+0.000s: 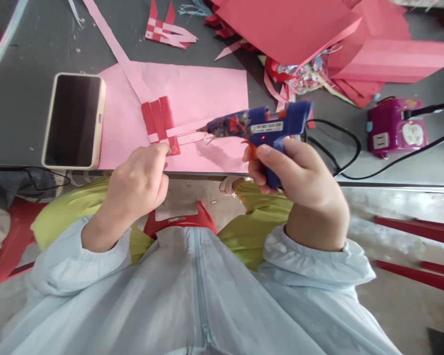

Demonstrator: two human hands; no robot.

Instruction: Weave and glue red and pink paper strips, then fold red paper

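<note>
Seemingly, the left hand pinches the weave steady by the bench's front edge; the right hand grips the gun, nozzle angled toward it.

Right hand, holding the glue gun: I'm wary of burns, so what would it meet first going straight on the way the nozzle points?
Likely the pink strip just ahead of the nozzle, then the red woven piece, though the nozzle's height is unclear.
</note>
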